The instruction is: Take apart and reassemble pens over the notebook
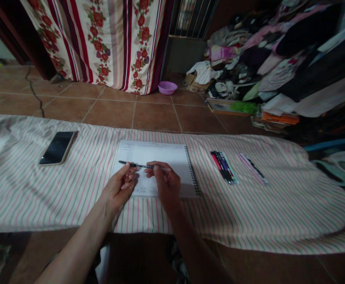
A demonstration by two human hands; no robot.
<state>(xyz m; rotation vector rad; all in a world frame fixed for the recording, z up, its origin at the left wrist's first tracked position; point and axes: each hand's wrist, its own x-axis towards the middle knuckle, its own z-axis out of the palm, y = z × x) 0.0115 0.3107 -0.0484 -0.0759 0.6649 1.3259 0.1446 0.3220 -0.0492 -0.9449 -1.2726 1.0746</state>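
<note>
A dark pen (144, 166) lies level between both hands, above a spiral notebook (160, 152) open at a mostly white page. My left hand (122, 185) pinches its black end, on the left. The fingers of my right hand (168, 185) are closed round the paler end. Whether the black end is a separate cap, I cannot make out. Right of the notebook, a bundle of several pens (224, 167) in red, black and purple lies on the striped cloth (95, 205). Beside it are a pink pen (251, 169) and a dark one, close together.
A phone (58, 148) lies face up on the cloth at the left. Beyond the cloth's far edge are a tiled floor (113, 106), a floral curtain (116, 47) and a purple basin (168, 88). Clothes (225, 53) and boxes are heaped at the back right.
</note>
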